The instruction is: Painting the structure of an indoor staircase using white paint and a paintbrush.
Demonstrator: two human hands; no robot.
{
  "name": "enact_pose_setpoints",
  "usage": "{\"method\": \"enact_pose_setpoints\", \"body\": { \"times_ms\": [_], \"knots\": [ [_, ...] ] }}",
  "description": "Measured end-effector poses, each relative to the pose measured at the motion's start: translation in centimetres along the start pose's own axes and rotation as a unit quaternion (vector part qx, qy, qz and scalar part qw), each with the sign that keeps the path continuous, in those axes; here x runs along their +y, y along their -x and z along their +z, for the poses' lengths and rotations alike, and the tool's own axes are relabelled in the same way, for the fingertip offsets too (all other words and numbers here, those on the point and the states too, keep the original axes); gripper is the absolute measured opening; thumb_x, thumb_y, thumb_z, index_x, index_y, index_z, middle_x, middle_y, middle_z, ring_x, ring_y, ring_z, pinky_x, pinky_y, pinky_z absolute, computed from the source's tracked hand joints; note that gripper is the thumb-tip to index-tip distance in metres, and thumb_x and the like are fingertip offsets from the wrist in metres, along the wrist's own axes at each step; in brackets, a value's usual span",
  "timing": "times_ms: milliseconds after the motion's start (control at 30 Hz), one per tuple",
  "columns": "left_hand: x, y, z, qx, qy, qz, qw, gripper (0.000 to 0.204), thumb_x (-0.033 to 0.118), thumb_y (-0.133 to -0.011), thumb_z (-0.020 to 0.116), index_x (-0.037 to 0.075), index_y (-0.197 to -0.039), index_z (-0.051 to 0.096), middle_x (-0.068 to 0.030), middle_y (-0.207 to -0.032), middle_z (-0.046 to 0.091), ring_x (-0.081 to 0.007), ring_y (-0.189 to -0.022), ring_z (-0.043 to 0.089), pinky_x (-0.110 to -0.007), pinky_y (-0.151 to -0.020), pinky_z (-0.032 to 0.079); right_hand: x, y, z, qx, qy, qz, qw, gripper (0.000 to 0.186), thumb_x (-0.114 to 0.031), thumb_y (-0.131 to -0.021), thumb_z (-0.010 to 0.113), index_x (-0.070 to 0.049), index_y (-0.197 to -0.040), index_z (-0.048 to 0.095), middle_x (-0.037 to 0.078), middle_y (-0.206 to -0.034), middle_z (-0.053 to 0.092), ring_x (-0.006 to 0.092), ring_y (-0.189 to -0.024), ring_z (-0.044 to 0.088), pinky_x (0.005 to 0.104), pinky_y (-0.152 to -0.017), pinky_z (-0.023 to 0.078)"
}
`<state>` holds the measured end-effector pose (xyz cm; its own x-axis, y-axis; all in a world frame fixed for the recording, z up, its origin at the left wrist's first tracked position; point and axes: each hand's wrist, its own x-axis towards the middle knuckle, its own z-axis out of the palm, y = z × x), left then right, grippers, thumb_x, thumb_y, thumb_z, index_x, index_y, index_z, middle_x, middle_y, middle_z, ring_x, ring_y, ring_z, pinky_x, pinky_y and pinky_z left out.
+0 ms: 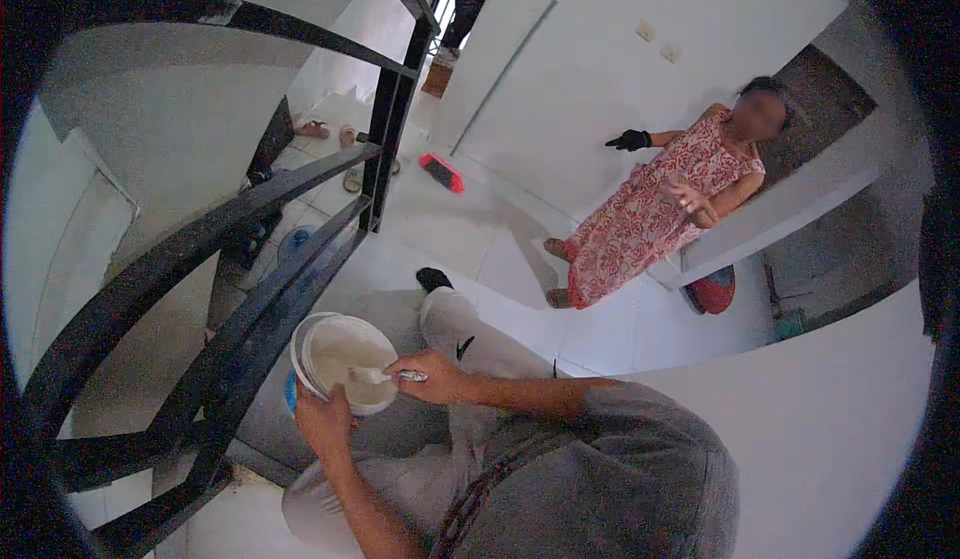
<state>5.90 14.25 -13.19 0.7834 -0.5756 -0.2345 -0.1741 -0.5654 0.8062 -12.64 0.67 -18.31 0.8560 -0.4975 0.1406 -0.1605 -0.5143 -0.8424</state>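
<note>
My left hand (325, 421) grips the near side of a white plastic bucket (300, 371), which is tilted over my lap. Two pale rims show along its left edge, and a patch of blue is on its outside. Inside lies an off-white paste or liquid (338, 352). Closed around a small flat-ended tool (372, 375) with a patterned handle is my right hand (430, 377). The tool's pale end reaches over the bucket's mouth; whether it is a spoon or a scraper I cannot tell.
A black metal railing (240, 309) curves along my left. Another person in a red-and-white patterned dress (650, 214), one hand in a black glove (630, 141), stands at the right. A red broom head (442, 172) rests on the tiles, its pole (510, 67) against the white wall.
</note>
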Motion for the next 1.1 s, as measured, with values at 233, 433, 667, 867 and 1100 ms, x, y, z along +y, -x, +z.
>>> {"method": "enact_pose_setpoints", "body": {
  "times_ms": [233, 433, 667, 867, 1100],
  "knots": [
    [0.6, 3.2, -1.5, -0.017, -0.001, -0.026, 1.0, 0.055, 0.003, -0.077, 0.068, -0.003, -0.13, 0.056, -0.0245, -0.117, 0.068, -0.0384, -0.108, 0.067, -0.045, -0.093, 0.051, -1.5, 0.4, 1.4, -0.052, 0.011, 0.011, 0.999, 0.026, -0.012, -0.086, 0.07, -0.003, -0.111, 0.069, 0.018, -0.1, 0.073, 0.0313, -0.089, 0.072, 0.0397, -0.08, 0.057],
    [1.8, 3.1, -0.5, 0.02, -0.024, 0.0, 1.0, 0.053, 0.006, -0.077, 0.071, -0.004, -0.128, 0.057, -0.0255, -0.118, 0.067, -0.0403, -0.108, 0.066, -0.045, -0.093, 0.051, -1.6, -4.1, 2.0, -0.165, 0.086, 0.024, 0.982, 0.028, -0.021, -0.083, 0.068, -0.002, -0.104, 0.071, 0.021, -0.094, 0.071, 0.0385, -0.086, 0.07, 0.0457, -0.077, 0.055],
    [2.4, 2.1, 0.9, -0.009, -0.031, -0.021, 0.999, 0.065, 0.023, -0.079, 0.079, -0.001, -0.134, 0.054, -0.026, -0.127, 0.062, -0.0415, -0.117, 0.061, -0.047, -0.099, 0.049, 1.0, -5.9, -0.2, -0.226, 0.154, 0.065, 0.96, 0.019, -0.021, -0.082, 0.067, -0.004, -0.089, 0.071, 0.018, -0.084, 0.07, 0.0366, -0.078, 0.069, 0.047, -0.072, 0.054],
    [2.8, 2.1, 2.2, 0.042, -0.044, 0.022, 0.998, 0.059, 0.007, -0.076, 0.071, -0.001, -0.132, 0.055, -0.0254, -0.119, 0.066, -0.0408, -0.109, 0.066, -0.045, -0.093, 0.05, 2.5, -1.6, -5.9, -0.116, 0.09, 0.048, 0.988, 0.015, -0.016, -0.083, 0.066, -0.003, -0.09, 0.07, 0.019, -0.085, 0.069, 0.0361, -0.08, 0.068, 0.0464, -0.071, 0.052],
    [5.9, 2.7, 1.1, 0.063, 0.045, 0.04, 0.996, 0.059, 0.006, -0.076, 0.07, -0.001, -0.133, 0.055, -0.0248, -0.114, 0.068, -0.0377, -0.106, 0.067, -0.043, -0.092, 0.051, 5.9, 5.6, -14.9, -0.082, 0.118, 0.034, 0.989, 0.02, -0.02, -0.087, 0.06, -0.002, -0.078, 0.057, 0.017, -0.07, 0.058, 0.0329, -0.067, 0.063, 0.0496, -0.066, 0.05]
  ]
}}
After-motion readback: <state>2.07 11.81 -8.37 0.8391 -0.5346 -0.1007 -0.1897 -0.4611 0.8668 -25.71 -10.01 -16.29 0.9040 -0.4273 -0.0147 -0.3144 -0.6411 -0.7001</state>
